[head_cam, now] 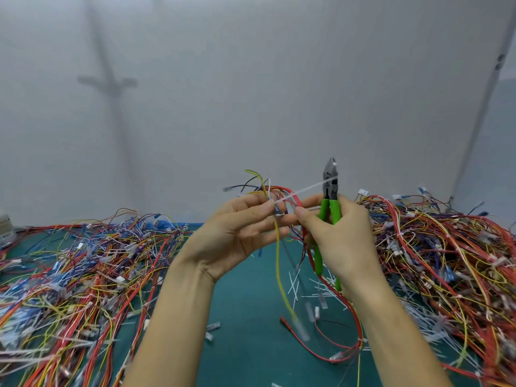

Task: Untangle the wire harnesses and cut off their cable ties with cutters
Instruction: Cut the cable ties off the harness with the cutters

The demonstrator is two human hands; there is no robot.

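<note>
A person stands at a table covered by a green mat [245, 308], both bare arms raised in front of a plain grey wall [251, 79]. The left hand [243, 233] pinches a small wire harness [282, 191] between thumb and fingertips, right where a white cable tie [301, 191] wraps it. Red, yellow, blue and black wires loop above the fingers, and a long yellow wire [279, 263] and a red one hang down towards the mat. The right hand [346, 241] is curled round the green handles of the cutters [330, 181], held upright with the metal head pointing up, while its thumb and forefinger reach across to touch the harness. The tie's long tail runs up and to the right across the cutter head; I cannot tell whether the blades grip it. Big tangled piles of coloured wires lie on the left [83, 261] and on the right [446, 247]. Short white tie offcuts [296, 283] lie on the mat between them.
</note>
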